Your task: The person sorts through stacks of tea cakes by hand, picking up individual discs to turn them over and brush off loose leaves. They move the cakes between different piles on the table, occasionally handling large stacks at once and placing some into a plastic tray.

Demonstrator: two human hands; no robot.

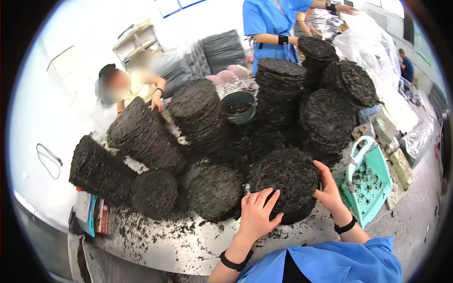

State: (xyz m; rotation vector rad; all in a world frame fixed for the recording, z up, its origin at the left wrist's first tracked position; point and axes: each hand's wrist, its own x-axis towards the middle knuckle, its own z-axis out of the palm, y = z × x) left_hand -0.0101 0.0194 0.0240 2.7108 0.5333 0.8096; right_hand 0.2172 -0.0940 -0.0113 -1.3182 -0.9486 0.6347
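fingers spread, the left hand (258, 212) rests on the near left edge of a dark round stack (283, 177), near right on the table (188, 254), while the right hand (329, 188), also spread, touches its right side beside a teal container (373, 207)

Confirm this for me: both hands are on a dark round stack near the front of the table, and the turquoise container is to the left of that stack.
Wrong side: the head view shows the turquoise container to the right of the dark round stack. The left hand and right hand are indeed on that stack.
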